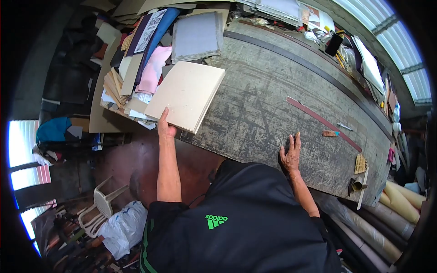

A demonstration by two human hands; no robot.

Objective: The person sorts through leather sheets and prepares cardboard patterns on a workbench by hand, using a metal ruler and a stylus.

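Left hand (pixel 165 125) pinches the near corner of a tan board stack (pixel 186 95) at the worktable's (pixel 255 113) left end; right hand (pixel 291 152) lies flat, fingers spread, holding nothing. Gripped by one corner, I'd guess the boards could fan apart and slip off the edge.

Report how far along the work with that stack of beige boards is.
Done: nothing finished shows; the worn workbench bears only a reddish strip and small tools. In hand: the left hand grips the stack of beige boards at its near edge; the right hand lies flat on the bench. Left: the stack overhangs the bench corner.
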